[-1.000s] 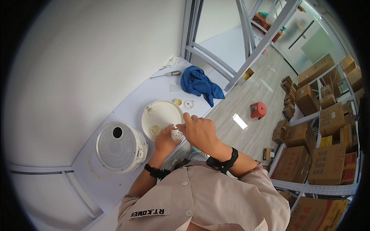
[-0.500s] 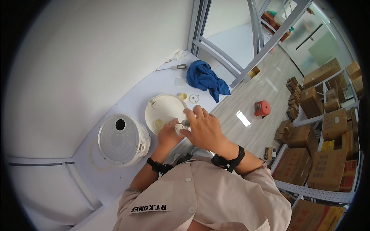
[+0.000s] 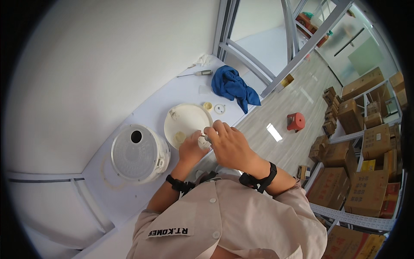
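Observation:
My left hand [image 3: 191,147] is closed on a small pale white part [image 3: 203,143] at the near edge of a round cream-white lid or dish [image 3: 189,118]. Right beside it, my right hand [image 3: 230,146] has its fingers closed around a small grey tool [image 3: 208,138], mostly hidden by the fingers. The tool's end meets the white part. On the round dish lie a small yellowish translucent disc [image 3: 180,137] and, near its far left rim, a greyish smear or scraps. Beyond the dish are a small yellow cup-shaped piece [image 3: 208,106] and a white ring [image 3: 219,108].
Left of the dish stands a white round bucket-like housing [image 3: 134,153] with a dark hole on top. Farther back lie a screwdriver [image 3: 202,73], a blue cloth [image 3: 235,88] and white tissue [image 3: 202,59]. Right of the table are a red stool [image 3: 296,122] and shelves with cardboard boxes [image 3: 366,190].
The whole view has shifted slightly. My right hand has turned a little around the grey tool; its thin shaft shows less now. Both hands stay together over the dish's near edge.

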The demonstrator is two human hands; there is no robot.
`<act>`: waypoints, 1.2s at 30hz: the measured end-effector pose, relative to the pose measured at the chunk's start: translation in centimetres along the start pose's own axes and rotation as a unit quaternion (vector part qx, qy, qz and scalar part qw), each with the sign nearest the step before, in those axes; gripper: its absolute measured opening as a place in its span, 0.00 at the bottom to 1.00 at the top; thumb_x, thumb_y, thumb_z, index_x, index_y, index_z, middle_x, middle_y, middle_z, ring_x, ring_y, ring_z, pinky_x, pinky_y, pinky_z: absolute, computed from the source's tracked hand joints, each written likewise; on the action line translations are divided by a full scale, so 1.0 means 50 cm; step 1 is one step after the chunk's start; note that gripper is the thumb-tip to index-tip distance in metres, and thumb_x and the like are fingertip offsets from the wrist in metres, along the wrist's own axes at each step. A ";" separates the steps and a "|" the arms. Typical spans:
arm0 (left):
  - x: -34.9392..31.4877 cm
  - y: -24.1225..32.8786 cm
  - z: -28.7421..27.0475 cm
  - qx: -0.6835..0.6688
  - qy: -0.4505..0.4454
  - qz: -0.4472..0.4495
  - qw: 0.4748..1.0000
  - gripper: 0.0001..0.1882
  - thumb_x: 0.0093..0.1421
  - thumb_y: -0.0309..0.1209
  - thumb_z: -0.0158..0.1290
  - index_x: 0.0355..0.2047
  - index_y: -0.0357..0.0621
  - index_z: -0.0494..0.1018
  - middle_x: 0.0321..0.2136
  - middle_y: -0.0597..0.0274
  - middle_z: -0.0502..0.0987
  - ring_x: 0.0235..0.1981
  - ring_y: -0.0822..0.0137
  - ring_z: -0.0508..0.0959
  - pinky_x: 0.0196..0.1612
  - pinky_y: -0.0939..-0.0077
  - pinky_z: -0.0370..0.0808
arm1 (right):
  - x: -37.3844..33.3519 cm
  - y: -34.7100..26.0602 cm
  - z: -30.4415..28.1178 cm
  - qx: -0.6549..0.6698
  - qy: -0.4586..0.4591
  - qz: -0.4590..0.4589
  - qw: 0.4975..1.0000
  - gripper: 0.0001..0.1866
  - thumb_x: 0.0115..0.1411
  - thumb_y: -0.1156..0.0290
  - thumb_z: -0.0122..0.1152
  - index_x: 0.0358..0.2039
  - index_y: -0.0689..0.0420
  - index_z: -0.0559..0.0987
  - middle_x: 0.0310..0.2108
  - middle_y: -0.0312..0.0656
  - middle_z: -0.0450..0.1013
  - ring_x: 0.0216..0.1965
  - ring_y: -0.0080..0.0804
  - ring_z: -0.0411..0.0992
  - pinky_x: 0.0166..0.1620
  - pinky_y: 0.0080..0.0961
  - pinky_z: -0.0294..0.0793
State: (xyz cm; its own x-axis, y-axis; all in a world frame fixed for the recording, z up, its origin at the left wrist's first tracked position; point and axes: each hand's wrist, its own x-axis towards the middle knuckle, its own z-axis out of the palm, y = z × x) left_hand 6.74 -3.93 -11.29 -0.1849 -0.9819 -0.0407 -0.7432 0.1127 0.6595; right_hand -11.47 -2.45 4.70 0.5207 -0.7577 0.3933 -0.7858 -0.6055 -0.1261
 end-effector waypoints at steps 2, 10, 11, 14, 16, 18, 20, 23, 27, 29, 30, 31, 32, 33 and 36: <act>-0.001 -0.004 0.003 -0.004 -0.003 0.010 1.000 0.39 0.53 0.41 0.75 0.64 0.48 0.74 0.57 0.60 0.84 0.58 0.50 0.83 0.56 0.54 0.83 | -0.001 -0.007 0.007 -0.020 -0.056 0.050 0.997 0.26 0.62 0.53 0.76 0.52 0.54 0.77 0.38 0.44 0.74 0.33 0.42 0.80 0.33 0.35 0.78; -0.001 -0.012 0.003 -0.013 -0.023 -0.010 1.000 0.39 0.54 0.40 0.74 0.65 0.49 0.73 0.59 0.61 0.83 0.61 0.52 0.81 0.58 0.53 0.82 | 0.021 -0.020 -0.016 -0.024 -0.075 0.082 0.993 0.20 0.63 0.57 0.75 0.47 0.54 0.76 0.36 0.41 0.75 0.34 0.40 0.81 0.32 0.35 0.78; 0.003 -0.011 0.002 -0.011 -0.035 -0.016 0.999 0.39 0.54 0.40 0.74 0.65 0.49 0.73 0.59 0.61 0.83 0.61 0.52 0.81 0.58 0.53 0.82 | 0.018 -0.012 -0.011 -0.008 -0.038 0.035 0.999 0.21 0.63 0.55 0.75 0.44 0.53 0.76 0.34 0.41 0.75 0.33 0.38 0.81 0.30 0.33 0.77; -0.001 -0.016 0.007 -0.008 -0.001 0.008 1.000 0.33 0.56 0.43 0.72 0.60 0.50 0.76 0.56 0.60 0.85 0.59 0.50 0.83 0.56 0.53 0.83 | 0.018 -0.016 -0.001 -0.014 -0.032 0.022 0.999 0.20 0.61 0.55 0.76 0.42 0.52 0.76 0.33 0.40 0.75 0.31 0.36 0.79 0.29 0.31 0.76; -0.004 -0.013 0.003 -0.004 0.010 0.016 1.000 0.33 0.56 0.43 0.73 0.60 0.50 0.76 0.56 0.60 0.85 0.58 0.50 0.83 0.56 0.53 0.83 | 0.025 -0.021 0.002 -0.030 -0.093 0.088 0.991 0.19 0.61 0.59 0.76 0.45 0.52 0.77 0.34 0.40 0.75 0.32 0.38 0.80 0.31 0.33 0.77; -0.005 -0.012 -0.003 0.001 -0.012 0.003 1.000 0.39 0.53 0.40 0.75 0.64 0.48 0.74 0.59 0.62 0.84 0.59 0.52 0.82 0.58 0.54 0.82 | 0.043 -0.024 -0.001 -0.039 -0.182 0.184 0.965 0.21 0.61 0.63 0.76 0.50 0.53 0.78 0.37 0.41 0.75 0.35 0.41 0.81 0.35 0.37 0.79; -0.005 -0.017 0.003 -0.007 0.003 0.007 1.000 0.39 0.53 0.40 0.75 0.64 0.48 0.74 0.58 0.62 0.84 0.58 0.51 0.83 0.57 0.54 0.83 | 0.039 -0.022 -0.004 -0.044 -0.142 0.141 0.979 0.19 0.60 0.65 0.76 0.48 0.53 0.78 0.37 0.41 0.75 0.35 0.41 0.81 0.35 0.37 0.79; -0.007 -0.014 0.001 -0.012 0.008 0.013 1.000 0.40 0.52 0.39 0.76 0.64 0.47 0.74 0.57 0.62 0.84 0.57 0.51 0.84 0.56 0.54 0.83 | 0.035 -0.012 -0.019 -0.046 -0.075 0.043 0.995 0.17 0.61 0.62 0.76 0.43 0.53 0.77 0.33 0.40 0.75 0.34 0.38 0.81 0.32 0.33 0.78; -0.008 -0.009 -0.006 -0.005 0.011 0.022 1.000 0.40 0.51 0.38 0.76 0.64 0.47 0.74 0.56 0.62 0.85 0.56 0.51 0.84 0.55 0.54 0.84 | 0.033 -0.006 0.000 -0.031 -0.074 0.049 0.996 0.18 0.60 0.61 0.78 0.41 0.54 0.77 0.32 0.41 0.76 0.35 0.38 0.82 0.32 0.33 0.79; -0.005 -0.010 -0.009 -0.005 0.009 0.018 1.000 0.41 0.50 0.38 0.76 0.64 0.46 0.74 0.56 0.61 0.85 0.56 0.51 0.84 0.55 0.54 0.84 | 0.038 -0.013 0.002 -0.017 -0.113 0.115 0.987 0.19 0.59 0.62 0.78 0.41 0.55 0.77 0.35 0.42 0.76 0.37 0.39 0.82 0.35 0.34 0.81; -0.004 -0.010 -0.009 -0.005 0.009 0.017 1.000 0.41 0.50 0.38 0.76 0.64 0.46 0.74 0.56 0.61 0.85 0.57 0.51 0.84 0.55 0.54 0.84 | 0.040 -0.015 0.002 -0.010 -0.132 0.149 0.980 0.19 0.58 0.63 0.79 0.42 0.56 0.77 0.36 0.43 0.77 0.39 0.39 0.82 0.36 0.35 0.81; -0.004 -0.010 -0.010 -0.007 0.008 0.016 1.000 0.41 0.50 0.38 0.76 0.64 0.46 0.74 0.56 0.61 0.85 0.57 0.51 0.84 0.55 0.54 0.84 | 0.039 -0.015 0.002 0.002 -0.127 0.140 0.982 0.19 0.58 0.64 0.79 0.41 0.56 0.77 0.36 0.43 0.77 0.39 0.40 0.83 0.37 0.35 0.82; -0.004 -0.011 -0.010 -0.009 0.007 0.016 1.000 0.41 0.50 0.37 0.77 0.64 0.46 0.74 0.56 0.61 0.85 0.57 0.51 0.84 0.55 0.54 0.84 | 0.035 -0.015 0.001 0.014 -0.122 0.132 0.984 0.19 0.58 0.64 0.79 0.41 0.57 0.77 0.36 0.44 0.77 0.39 0.41 0.83 0.37 0.36 0.82; -0.003 -0.012 -0.010 -0.011 0.006 0.015 1.000 0.42 0.49 0.37 0.77 0.64 0.46 0.74 0.56 0.61 0.85 0.57 0.51 0.84 0.55 0.54 0.84 | 0.035 -0.015 0.000 0.026 -0.117 0.123 0.985 0.18 0.58 0.65 0.79 0.41 0.57 0.77 0.37 0.44 0.78 0.39 0.42 0.83 0.38 0.36 0.83; 0.000 -0.014 -0.005 -0.016 0.006 0.010 1.000 0.42 0.49 0.37 0.77 0.64 0.46 0.74 0.56 0.61 0.85 0.57 0.51 0.84 0.55 0.54 0.84 | 0.042 -0.012 -0.014 0.052 -0.024 0.003 0.998 0.18 0.59 0.68 0.78 0.42 0.58 0.77 0.36 0.46 0.77 0.39 0.44 0.83 0.37 0.37 0.83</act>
State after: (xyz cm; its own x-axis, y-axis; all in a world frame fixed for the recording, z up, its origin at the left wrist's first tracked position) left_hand 7.42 -4.05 -11.58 -0.1921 -0.9812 -0.0183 -0.7189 0.1280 0.6832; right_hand -10.13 -3.49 6.23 0.5335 -0.7707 0.3485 -0.7512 -0.6211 -0.2235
